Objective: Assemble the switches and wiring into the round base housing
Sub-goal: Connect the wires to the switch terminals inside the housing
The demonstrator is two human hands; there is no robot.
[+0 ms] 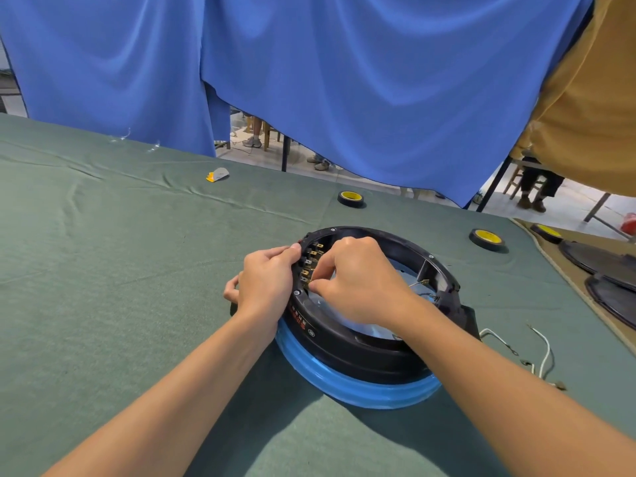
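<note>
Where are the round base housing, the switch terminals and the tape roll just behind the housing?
round base housing (361,354): head view, black outer wall on the near side.
switch terminals (310,261): head view, brass tabs inside the left rim.
tape roll (350,197): head view, its yellow centre.

Green-clothed table (137,270): round base housing (361,359), tape rolls (350,198), loose wires (550,354).

Round base housing (361,359) is showing black; lower band (344,382) bright blue. Side lettering (300,316) is reading red, possibly some white. Switch terminals (311,252) are glinting brass. Table cloth (103,270) dull green; drape (344,80) blue; tape roll (350,198) black, yellow-cored.
</note>
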